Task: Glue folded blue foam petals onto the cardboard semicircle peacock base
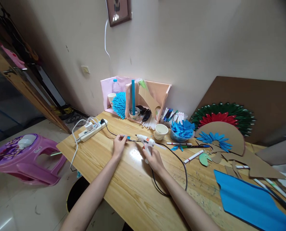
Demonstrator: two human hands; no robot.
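White plastic pistol-shaped glue gun (144,138), right hand (155,159) fingers round handle (147,149); left hand (119,145) fingers pinch small blue paper-like strip (128,138); likely glue step, next move wants steady nozzle (137,136)

Midway between the table's (128,183) left edge and its bowl (180,138), one glue gun (147,146). Along the left edge, one power strip (97,129). Toward the back edge, that one bowl, one bottle (116,86), one tape roll (134,116), one blue stick (133,99), one loose cup (161,132), one stack of cups (111,97). Bunched pens (176,116) overlap there; probably over ten. Elsewhere, one blue sheet (251,200), one green leaf (204,158), one pink stool (34,157).
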